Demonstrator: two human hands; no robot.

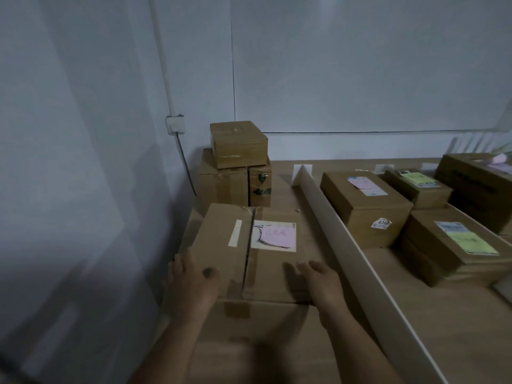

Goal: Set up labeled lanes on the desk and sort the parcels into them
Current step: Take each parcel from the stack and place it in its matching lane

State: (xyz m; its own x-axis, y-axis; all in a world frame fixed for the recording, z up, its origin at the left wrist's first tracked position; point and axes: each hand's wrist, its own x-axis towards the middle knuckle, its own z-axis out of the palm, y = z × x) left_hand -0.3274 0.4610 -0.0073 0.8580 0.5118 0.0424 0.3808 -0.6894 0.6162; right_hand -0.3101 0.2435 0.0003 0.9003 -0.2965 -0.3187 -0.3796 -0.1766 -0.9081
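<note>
Our left hand (191,278) and right hand (322,282) rest open on the near top of the pink-noted parcel (266,267), lower centre of the frame, on the counter (443,314) left of the white divider (329,231). Lacking a grip, we judge an uneven push could skew it into the divider or topple the stacked boxes (235,173) behind.

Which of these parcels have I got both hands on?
The large parcel nearest you, left of the white divider, pink note on top; left hand and right hand rest on it.
</note>
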